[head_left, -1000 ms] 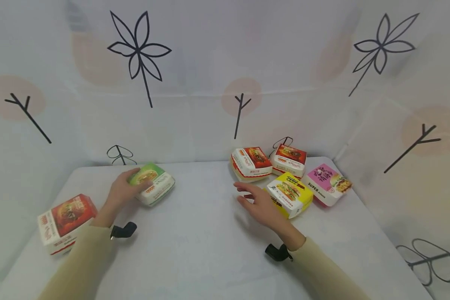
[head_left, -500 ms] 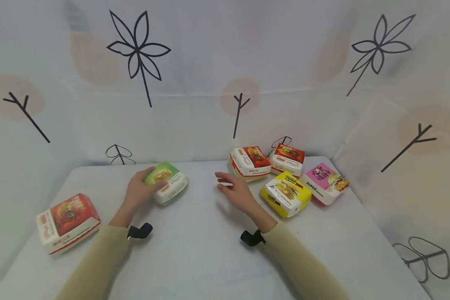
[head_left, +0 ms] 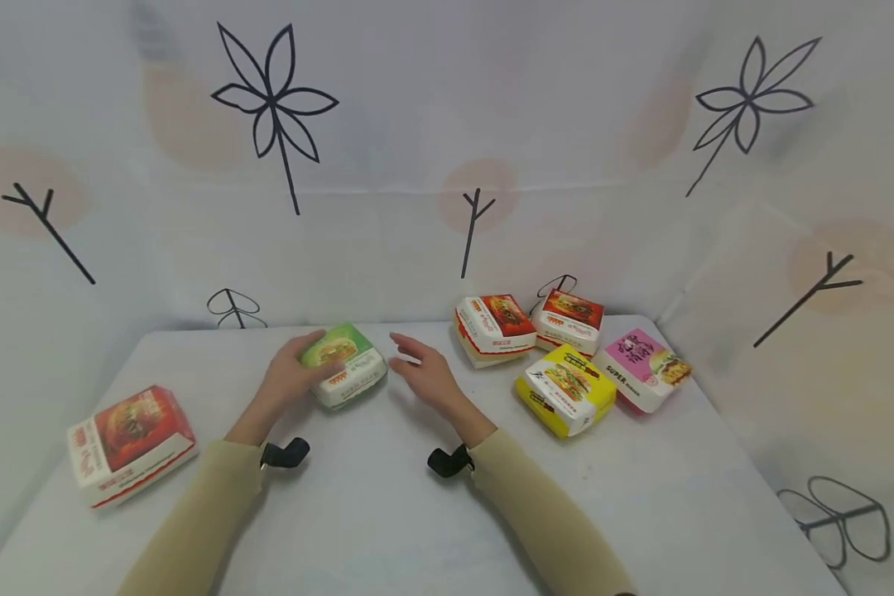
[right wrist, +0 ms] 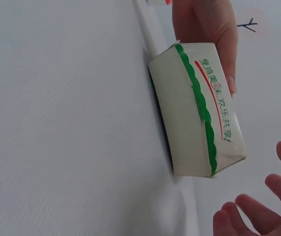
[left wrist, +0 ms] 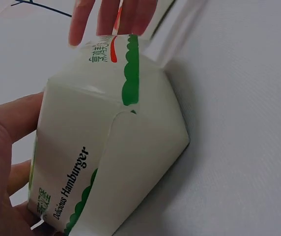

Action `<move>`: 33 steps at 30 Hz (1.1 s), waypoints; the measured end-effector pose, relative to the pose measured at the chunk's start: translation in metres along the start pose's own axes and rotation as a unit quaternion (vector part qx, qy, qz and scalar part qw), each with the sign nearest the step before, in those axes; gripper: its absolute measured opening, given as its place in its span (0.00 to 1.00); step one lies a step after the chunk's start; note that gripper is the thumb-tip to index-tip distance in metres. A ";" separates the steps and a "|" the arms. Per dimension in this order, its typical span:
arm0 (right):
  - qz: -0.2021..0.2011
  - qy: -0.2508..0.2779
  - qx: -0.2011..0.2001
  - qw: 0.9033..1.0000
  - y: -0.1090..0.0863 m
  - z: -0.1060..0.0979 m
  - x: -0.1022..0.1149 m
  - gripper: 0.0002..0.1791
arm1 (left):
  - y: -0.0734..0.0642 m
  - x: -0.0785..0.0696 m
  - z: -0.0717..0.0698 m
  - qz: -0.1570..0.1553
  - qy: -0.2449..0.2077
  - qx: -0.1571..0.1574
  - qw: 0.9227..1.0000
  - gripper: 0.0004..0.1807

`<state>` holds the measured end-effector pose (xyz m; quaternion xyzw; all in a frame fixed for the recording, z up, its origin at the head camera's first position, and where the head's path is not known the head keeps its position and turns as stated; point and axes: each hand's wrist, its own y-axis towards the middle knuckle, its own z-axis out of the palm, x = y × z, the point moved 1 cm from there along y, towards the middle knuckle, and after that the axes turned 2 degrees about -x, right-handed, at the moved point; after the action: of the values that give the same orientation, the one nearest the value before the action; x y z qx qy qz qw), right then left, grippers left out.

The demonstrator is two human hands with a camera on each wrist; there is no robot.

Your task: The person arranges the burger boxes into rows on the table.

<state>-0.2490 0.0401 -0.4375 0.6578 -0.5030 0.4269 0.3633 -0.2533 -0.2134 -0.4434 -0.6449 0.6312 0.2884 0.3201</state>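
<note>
A green and white hamburger box [head_left: 359, 372] sits on the white table toward the back, left of the middle. My left hand [head_left: 286, 379] grips it from its left side, the thumb over the near side of the top. In the left wrist view the white side of the box [left wrist: 81, 132], lettered "Delicious Hamburger", fills much of the picture. My right hand [head_left: 434, 382] is just right of the box, fingers loosely spread and holding nothing. The right wrist view has a gap between the fingers of the right hand [right wrist: 263, 214] and the box [right wrist: 194, 108].
At the left lies a red and white hamburger box [head_left: 132, 443]. Toward the back right are two red and white boxes [head_left: 495, 329], a yellow box [head_left: 566, 391] and a pink box [head_left: 644, 368], grouped close together. A patterned white cloth [head_left: 380, 240] hangs behind the table [head_left: 358, 513].
My left hand has moved the green hamburger box to the right. My right hand has moved left, away from the yellow box and up close to the green one.
</note>
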 end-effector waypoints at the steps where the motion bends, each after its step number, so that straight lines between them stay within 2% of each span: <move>1: 0.006 0.000 0.002 1.000 0.002 0.003 0.000 0.26 | 0.000 -0.001 0.000 0.002 0.000 0.005 1.000 0.50; 8: 0.024 0.022 0.001 0.999 0.010 0.019 -0.002 0.28 | 0.002 -0.005 0.002 0.022 -0.011 0.031 0.999 0.50; 13: 0.027 0.037 0.000 0.999 0.012 0.025 -0.004 0.28 | 0.001 -0.008 0.003 0.033 -0.034 0.034 0.998 0.49; 22: 0.034 0.036 -0.026 0.998 0.007 0.032 -0.005 0.26 | -0.002 -0.005 0.003 0.046 -0.041 0.010 0.998 0.47; 29: 0.047 0.052 -0.042 0.997 0.005 0.035 -0.006 0.25 | -0.015 0.002 -0.003 0.047 -0.032 -0.007 0.998 0.46; 33: 0.053 0.052 -0.047 0.996 0.005 0.038 -0.007 0.24 | -0.026 0.003 -0.008 0.022 -0.027 -0.035 0.999 0.46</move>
<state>-0.2476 0.0070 -0.4580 0.5895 -0.5369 0.4549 0.3966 -0.2271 -0.2213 -0.4397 -0.6341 0.6257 0.3344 0.3074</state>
